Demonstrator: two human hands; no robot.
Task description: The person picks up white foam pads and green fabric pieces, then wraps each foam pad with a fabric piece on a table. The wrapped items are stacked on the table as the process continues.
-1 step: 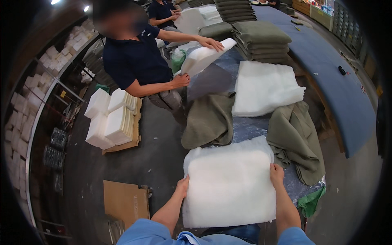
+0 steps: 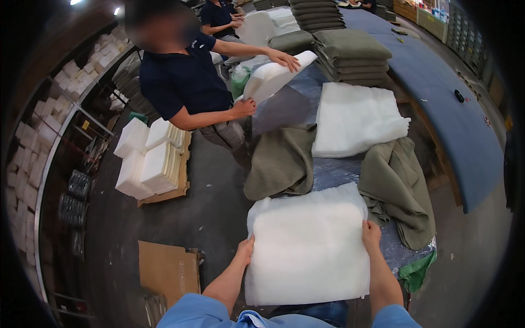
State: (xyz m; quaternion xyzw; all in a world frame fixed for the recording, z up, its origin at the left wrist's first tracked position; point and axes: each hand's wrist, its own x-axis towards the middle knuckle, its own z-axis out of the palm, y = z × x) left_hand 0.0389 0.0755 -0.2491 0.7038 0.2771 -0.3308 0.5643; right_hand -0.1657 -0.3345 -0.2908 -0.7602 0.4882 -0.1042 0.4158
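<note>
In front of me is a white foam cushion insert [image 2: 306, 251] with a layer of fluffy white wadding along its far and side edges. My left hand [image 2: 245, 250] is closed on its left edge, and my right hand [image 2: 371, 234] grips the right edge at about the same height. Just beyond it, a crumpled olive-green fabric cover [image 2: 281, 161] lies at the left. A second olive cover [image 2: 396, 188] is bunched up near my right hand. Between and behind the covers rests a stack of white wadding sheets [image 2: 355, 120].
Across the table [image 2: 336, 169], a co-worker [image 2: 183, 79] holds a folded white pad [image 2: 276, 74]. Olive cushions [image 2: 353, 52] are piled at the far end. Along the right runs a long blue table [image 2: 437, 109]. White foam blocks [image 2: 150, 158] and flat cardboard [image 2: 169, 270] are on the floor.
</note>
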